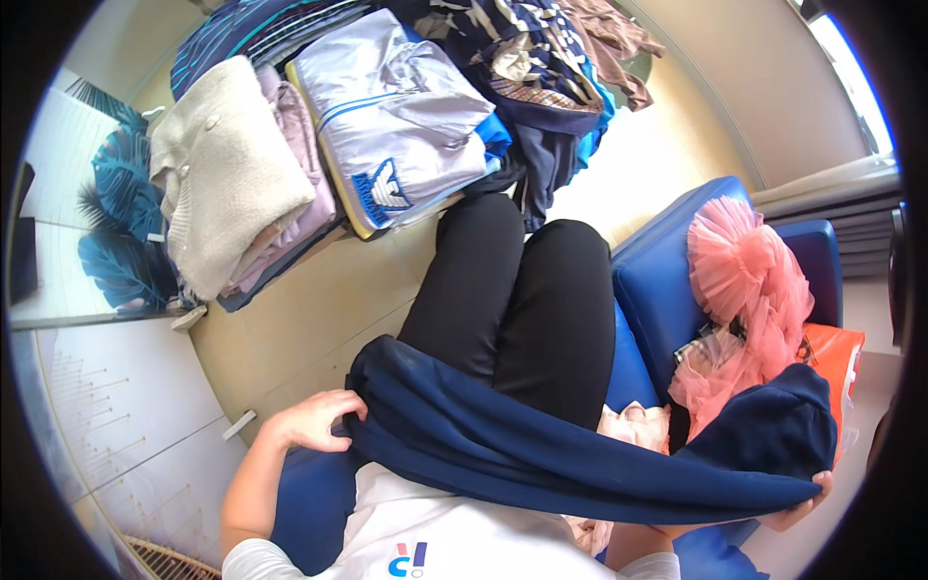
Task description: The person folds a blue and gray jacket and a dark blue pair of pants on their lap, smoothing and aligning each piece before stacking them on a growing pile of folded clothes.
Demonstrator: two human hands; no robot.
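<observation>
- In the head view, the garment (570,459), navy, lies slantwise across the lap (556,309), drawn out between both hands.
- The left hand (324,420) pinches its near edge with thumb and fingertips; so slight a hold could slip if the other end is tugged hard.
- The right hand (807,507) seems to grip the far end, but cloth and the view's rim hide most fingers, so I cannot tell how firmly.
- The far part hangs bunched beside the pink tulle (744,280) on the sofa (667,266); a sweep there might snag or drag it.
- The middle sags over the legs, so slack could set in creases.
</observation>
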